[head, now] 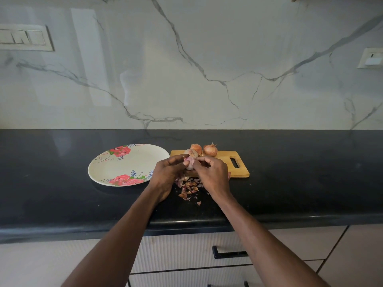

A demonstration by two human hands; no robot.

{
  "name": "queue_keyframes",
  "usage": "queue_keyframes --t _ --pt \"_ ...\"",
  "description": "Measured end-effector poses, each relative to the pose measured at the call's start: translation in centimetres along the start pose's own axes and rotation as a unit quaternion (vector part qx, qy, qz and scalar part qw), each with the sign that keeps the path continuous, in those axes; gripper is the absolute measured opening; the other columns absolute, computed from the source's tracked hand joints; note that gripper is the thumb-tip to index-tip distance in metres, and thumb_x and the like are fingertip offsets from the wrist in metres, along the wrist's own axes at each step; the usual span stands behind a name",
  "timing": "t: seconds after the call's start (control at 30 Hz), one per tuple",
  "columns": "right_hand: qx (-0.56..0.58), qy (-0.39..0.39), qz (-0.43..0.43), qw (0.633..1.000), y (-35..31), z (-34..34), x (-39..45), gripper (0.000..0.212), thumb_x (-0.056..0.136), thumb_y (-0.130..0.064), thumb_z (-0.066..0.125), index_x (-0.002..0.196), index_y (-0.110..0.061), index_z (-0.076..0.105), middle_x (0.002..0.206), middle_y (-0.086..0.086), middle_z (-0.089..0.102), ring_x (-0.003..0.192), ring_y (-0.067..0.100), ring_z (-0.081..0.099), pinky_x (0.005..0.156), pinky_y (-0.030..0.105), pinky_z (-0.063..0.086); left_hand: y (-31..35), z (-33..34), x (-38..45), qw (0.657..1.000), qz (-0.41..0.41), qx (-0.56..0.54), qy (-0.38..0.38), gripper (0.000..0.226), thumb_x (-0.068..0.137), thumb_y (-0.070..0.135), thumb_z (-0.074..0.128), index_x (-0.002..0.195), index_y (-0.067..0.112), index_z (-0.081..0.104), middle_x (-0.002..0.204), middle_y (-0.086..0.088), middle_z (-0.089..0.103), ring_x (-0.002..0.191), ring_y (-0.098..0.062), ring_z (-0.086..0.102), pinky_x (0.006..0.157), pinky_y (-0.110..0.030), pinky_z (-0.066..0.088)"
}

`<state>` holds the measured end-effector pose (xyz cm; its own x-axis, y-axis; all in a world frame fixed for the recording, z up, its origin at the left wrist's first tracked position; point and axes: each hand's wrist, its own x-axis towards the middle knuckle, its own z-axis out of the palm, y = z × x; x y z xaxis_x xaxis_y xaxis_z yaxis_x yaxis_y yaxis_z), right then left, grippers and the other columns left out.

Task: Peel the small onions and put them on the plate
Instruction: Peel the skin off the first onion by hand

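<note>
My left hand (165,172) grips the onion (189,162) over the board's (240,172) near-left corner; my right hand (211,170) pinches its skin. Best pull strips downward. Plate (97,168) bare.

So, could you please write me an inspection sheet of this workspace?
Surface: black countertop, glossy.
Job's things: floral plate, no onions on it; two unpeeled onions on wooden cutting board; part-peeled onion held in both hands.
Clutter: peel scraps below the hands.
Grips: left hand and right hand pinch the onion.
Cables: nothing seen.
Surroundings: marble wall, switch plates, drawers.
</note>
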<state>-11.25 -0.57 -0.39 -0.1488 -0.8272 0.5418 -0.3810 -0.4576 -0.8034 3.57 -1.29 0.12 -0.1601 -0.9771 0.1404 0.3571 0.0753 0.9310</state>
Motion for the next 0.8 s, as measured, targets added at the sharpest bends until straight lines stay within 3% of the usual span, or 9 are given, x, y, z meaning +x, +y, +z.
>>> queue_keyframes --t 0.2,0.3,0.37,0.47,0.63,0.8 --pt "-0.007 -0.015 -0.044 0.999 -0.3 0.0 -0.2 0.018 0.092 -0.025 0.074 0.101 -0.011 0.079 0.086 -0.005 0.077 0.079 0.002 0.071 0.069 0.023 0.059 0.1 -0.1 0.0 1.000 0.008 0.003 0.013 0.041 0.078 0.016 0.074 0.115 -0.002 0.072 0.111 -0.022 0.073 0.098 -0.028 0.072 0.083 -0.034 0.059" --pt "-0.020 -0.010 -0.058 0.998 -0.1 0.0 -0.3 0.020 0.093 -0.028 0.072 0.102 -0.011 0.079 0.085 -0.001 0.077 0.077 0.015 0.072 0.066 0.038 0.059 0.1 -0.1 0.0 1.000 0.004 -0.002 0.018 0.043 0.076 0.016 0.075 0.115 -0.003 0.072 0.111 -0.022 0.073 0.102 -0.030 0.071 0.092 -0.038 0.058" --pt "-0.027 -0.005 -0.070 0.997 0.2 0.1 -0.4 0.019 0.094 -0.029 0.071 0.099 -0.012 0.080 0.079 0.000 0.076 0.070 0.022 0.070 0.061 0.046 0.055 0.1 -0.1 0.1 1.000 0.001 0.002 0.020 0.042 0.077 0.016 0.074 0.115 -0.002 0.072 0.111 -0.022 0.073 0.102 -0.030 0.071 0.090 -0.037 0.058" --pt "-0.036 0.003 -0.074 0.997 0.5 0.3 -0.4 0.019 0.094 -0.027 0.071 0.094 -0.011 0.080 0.076 0.001 0.075 0.066 0.021 0.069 0.058 0.045 0.054 0.0 -0.2 0.1 1.000 0.002 0.014 0.023 0.034 0.084 0.012 0.072 0.114 -0.002 0.072 0.110 -0.022 0.074 0.095 -0.027 0.071 0.077 -0.030 0.059" --pt "-0.085 0.000 -0.094 0.992 1.1 0.9 -0.3 0.027 0.093 -0.027 0.068 0.075 -0.007 0.072 0.062 0.002 0.065 0.052 0.020 0.057 0.048 0.045 0.044 -0.3 -0.3 0.4 0.999 -0.001 0.025 0.039 0.024 0.087 0.008 0.072 0.108 -0.004 0.073 0.104 -0.023 0.074 0.093 -0.030 0.072 0.088 -0.038 0.059" --pt "-0.086 0.017 -0.073 0.993 0.5 0.6 -0.4 0.019 0.090 -0.017 0.072 0.073 -0.007 0.071 0.060 0.000 0.063 0.049 0.016 0.053 0.047 0.039 0.044 -0.4 -0.3 0.4 0.998 -0.009 0.032 0.051 0.028 0.088 0.010 0.073 0.110 -0.007 0.068 0.100 -0.024 0.074 0.091 -0.032 0.072 0.088 -0.043 0.058"
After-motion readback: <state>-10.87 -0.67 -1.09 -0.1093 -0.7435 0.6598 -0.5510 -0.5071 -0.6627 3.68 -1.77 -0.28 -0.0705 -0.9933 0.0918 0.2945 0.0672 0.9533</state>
